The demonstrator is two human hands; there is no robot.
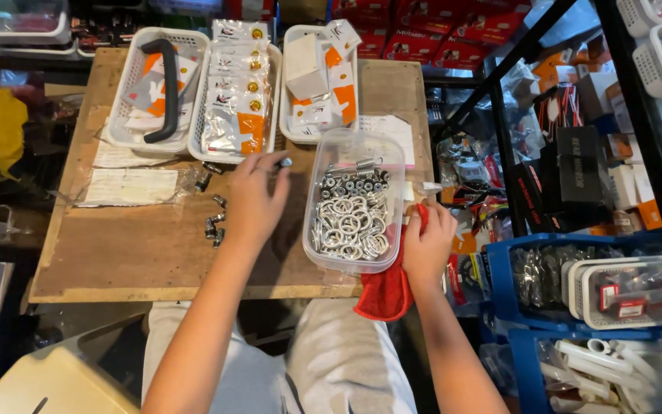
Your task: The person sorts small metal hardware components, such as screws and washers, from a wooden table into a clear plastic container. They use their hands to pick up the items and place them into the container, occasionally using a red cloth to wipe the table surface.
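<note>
left hand (pixel 254 201): fingers pinch a small metal bolt (pixel 284 162)
right hand (pixel 427 241): fingers closed on red cloth (pixel 387 291)
step: sorting parts beside clear tub (pixel 354 201)
next: needs a steady pinch

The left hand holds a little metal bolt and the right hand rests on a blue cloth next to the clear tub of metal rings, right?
Not quite: the cloth is red, not blue. In the head view the right hand rests on a red cloth beside the clear plastic tub of metal rings, and the left hand does hold a small metal bolt.
</note>
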